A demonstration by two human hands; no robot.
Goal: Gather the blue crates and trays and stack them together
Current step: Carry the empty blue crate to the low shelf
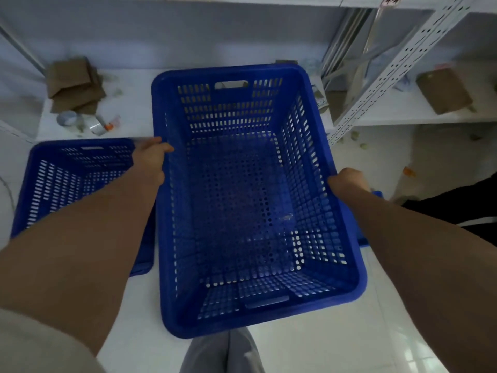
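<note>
A large blue perforated crate (242, 200) fills the middle of the head view, held up off the white floor. My left hand (152, 157) grips its left rim and my right hand (348, 181) grips its right rim. A second blue crate (72, 179) stands on the floor to the left, partly hidden behind my left forearm. A sliver of another blue piece (361, 239) shows under the held crate's right side; most of it is hidden.
White metal shelving (390, 84) stands ahead and to the right. Its low shelf holds cardboard pieces (74, 84), tape rolls (68, 119) and a brown box (443, 90). A dark shape (462, 205) lies at the right edge. My grey trouser leg (223, 351) is below.
</note>
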